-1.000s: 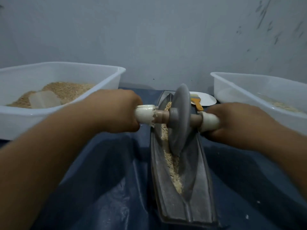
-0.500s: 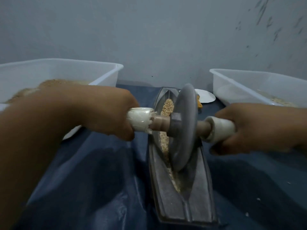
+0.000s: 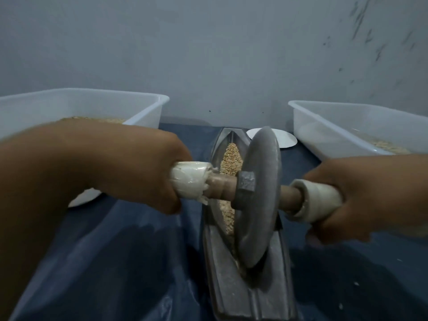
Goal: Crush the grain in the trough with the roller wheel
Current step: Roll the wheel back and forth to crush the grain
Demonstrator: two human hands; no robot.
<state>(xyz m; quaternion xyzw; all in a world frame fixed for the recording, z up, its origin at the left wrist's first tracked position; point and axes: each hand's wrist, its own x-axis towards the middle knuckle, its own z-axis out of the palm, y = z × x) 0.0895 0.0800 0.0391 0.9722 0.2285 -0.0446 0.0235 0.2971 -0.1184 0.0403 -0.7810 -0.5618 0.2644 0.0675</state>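
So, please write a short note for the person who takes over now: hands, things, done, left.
Left hand grips the left handle; right hand grips the right handle.
Roller wheel stands in the trough, toward its near half.
Grain lies piled at the far end, looking whole; paler grain beside the wheel seems partly crushed.
Left: roll over the far pile.

Between my hands I see a dull grey metal roller wheel (image 3: 258, 195) with a matt, slightly pitted face, set on a smooth brown wooden axle (image 3: 222, 185) whose grips (image 3: 188, 179) are wrapped in glossy off-white tape. Below it the trough (image 3: 234, 295) looks like worn, matt grey metal holding coarse tan grain (image 3: 231, 156). Beside each hand stands a translucent, smooth plastic tub (image 3: 148, 107), on a dark blue sheet (image 3: 120, 262) with a faint sheen.
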